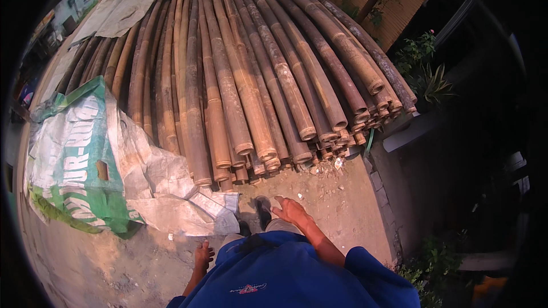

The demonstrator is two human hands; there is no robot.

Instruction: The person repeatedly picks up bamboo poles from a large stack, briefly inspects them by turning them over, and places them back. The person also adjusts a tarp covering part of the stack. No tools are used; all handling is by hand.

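Observation:
A large stack of brown bamboo poles point(234, 80) lies in front of me, the cut ends facing my feet. My right hand point(292, 212) hangs before my body, short of the pole ends, with thumb and fingers apart and nothing in it. Lower and to the left, my left hand point(204, 254) hangs beside my leg, its fingers loosely bent and apart, also without anything in it. The nearest thing to it is a pale woven plastic sheet point(162, 179), crumpled over the stack's left front corner. A green and white printed sack point(83, 162) adjoins that sheet.
Sandy ground point(337, 208) with small stones runs along the pole ends. A row of bricks point(381, 194) edges it on the right, beside a dark area with plants point(431, 80). Another pale sheet point(134, 3) covers the far left poles. An orange-brown wall point(399, 8) stands at the far right.

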